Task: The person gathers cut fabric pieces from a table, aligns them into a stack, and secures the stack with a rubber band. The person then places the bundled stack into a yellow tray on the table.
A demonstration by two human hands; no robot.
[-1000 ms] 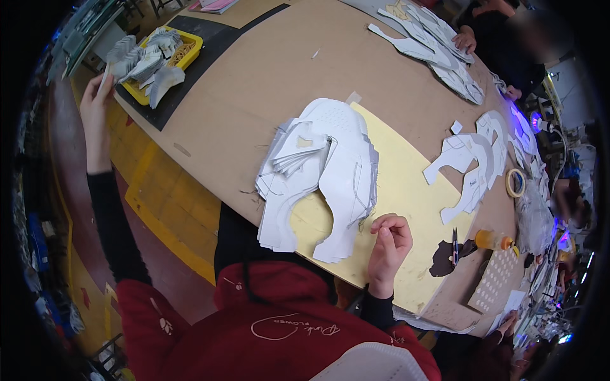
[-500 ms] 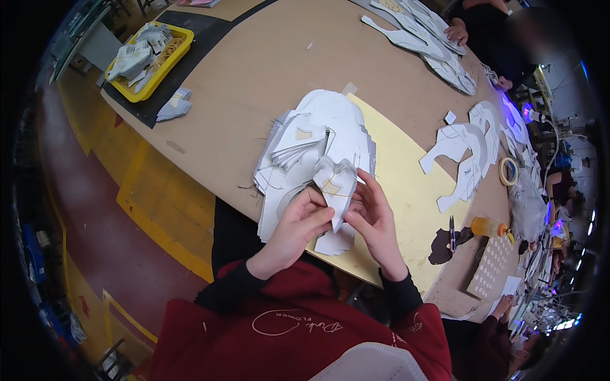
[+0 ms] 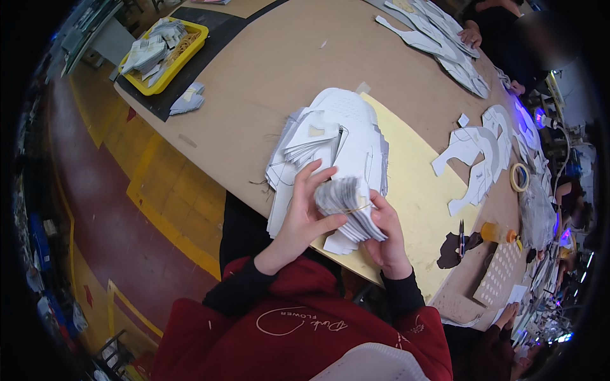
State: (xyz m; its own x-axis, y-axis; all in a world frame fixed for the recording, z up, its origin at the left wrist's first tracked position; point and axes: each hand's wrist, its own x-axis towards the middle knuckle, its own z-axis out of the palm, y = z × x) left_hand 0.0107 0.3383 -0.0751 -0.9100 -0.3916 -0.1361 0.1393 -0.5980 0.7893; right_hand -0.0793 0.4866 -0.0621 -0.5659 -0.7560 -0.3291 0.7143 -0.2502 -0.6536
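Note:
A thick bundle of small white and grey cut pieces [image 3: 348, 202] is held up in front of me, its layered edges showing, with a thin tan rubber band around it. My left hand [image 3: 298, 216] has its thumb pressed on the bundle's near side, its fingers reaching along the left. On the other side my right hand [image 3: 389, 238] grips the bundle between thumb and fingers; some fingertips are hidden behind it. Just beyond lies a pile of larger white cut pieces [image 3: 356, 114], with a fanned stack of small pieces [image 3: 314, 135] on top and loose threads at its left edge.
Far left, a yellow tray [image 3: 166, 81] holds stacked pieces and rubber bands; a small bundle [image 3: 189, 100] lies beside it. Right: curved cut pieces [image 3: 467, 145], a tape roll [image 3: 519, 177], snips [image 3: 462, 238], an orange bottle [image 3: 495, 232]. Another person's hand [image 3: 470, 35] rests on pieces far right.
The bundle has been turned from its flat, pointed face to show its layered edges. My left fingers have spread upward. The whole view has shifted slightly.

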